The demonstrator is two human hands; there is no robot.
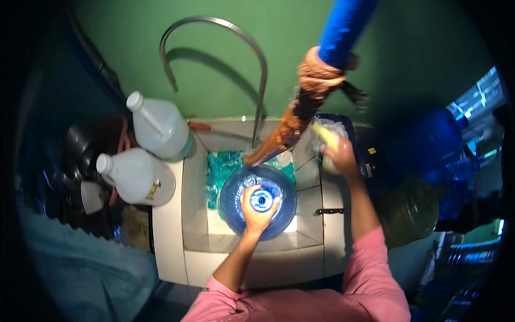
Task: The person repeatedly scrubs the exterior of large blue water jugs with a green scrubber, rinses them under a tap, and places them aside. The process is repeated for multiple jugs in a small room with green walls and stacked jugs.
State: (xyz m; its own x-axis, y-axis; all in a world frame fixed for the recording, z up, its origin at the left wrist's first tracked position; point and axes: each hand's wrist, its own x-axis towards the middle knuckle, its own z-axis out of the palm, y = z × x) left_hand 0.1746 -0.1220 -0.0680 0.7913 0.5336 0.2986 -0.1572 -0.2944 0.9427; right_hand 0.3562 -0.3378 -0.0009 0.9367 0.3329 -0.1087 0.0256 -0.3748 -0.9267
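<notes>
Currently, a blue water jug (pixel 230 206) is seen standing in the tiled sink (pixel 196 222), its mouth turned upward. Its neck is clasped by the left hand (pixel 255 217), with the thumb and fingers bent around opposite sides and the mouth left uncovered between them. Teal netting (pixel 219 167) is spread on the sink floor, partly covered by the jug.

At the right edge of the sink, a blurred yellow item (pixel 327 136) is touched by the partly curled fingers of the right hand (pixel 341 156); whether it is fully gripped cannot be told. Crumpled translucent plastic (pixel 337 127) is noted just beside that hand. A dark-handled knife (pixel 329 211) is laid on the right ledge, nearer the front.

Above the sink, a slanting blue pipe (pixel 346 35) is bound with tan wrapping (pixel 317 70); contact between its brown lower end and the jug cannot be determined. A bent metal tube (pixel 236 28) is positioned at the back. Two whitish jugs (pixel 140 174) are placed on the counter (pixel 167 236) to the left, close together.
</notes>
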